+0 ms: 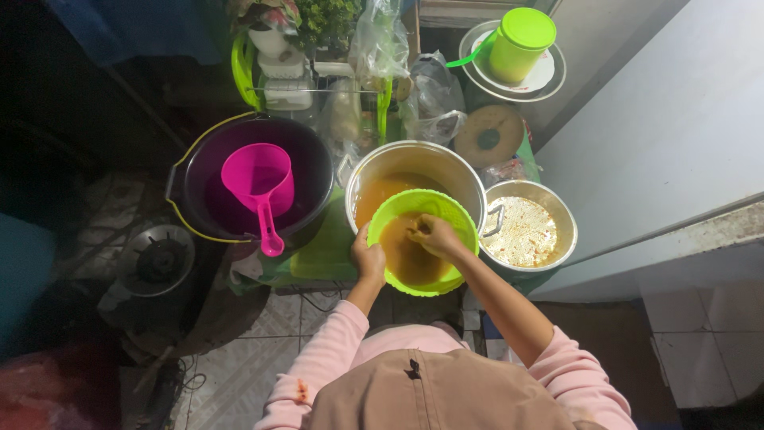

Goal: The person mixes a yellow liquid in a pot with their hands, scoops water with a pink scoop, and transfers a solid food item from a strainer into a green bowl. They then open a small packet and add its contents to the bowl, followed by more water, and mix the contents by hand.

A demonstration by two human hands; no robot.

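Dim tiled floor (263, 334) carries everything, with a small gas burner (161, 260) at far left. Next comes a dark bucket (191, 187) with a pink scoop (259, 187) in it. At centre, the left hand (368, 259) grips the near-left rim of a green strainer bowl (446, 215) sitting over a steel pot (414, 159) of orange liquid. The right hand (434, 235), fingers curled, presses into brown pulp inside. Straining looks under way; continued squeezing calls for a steady rim. A smaller steel bowl (569, 223) stands right.
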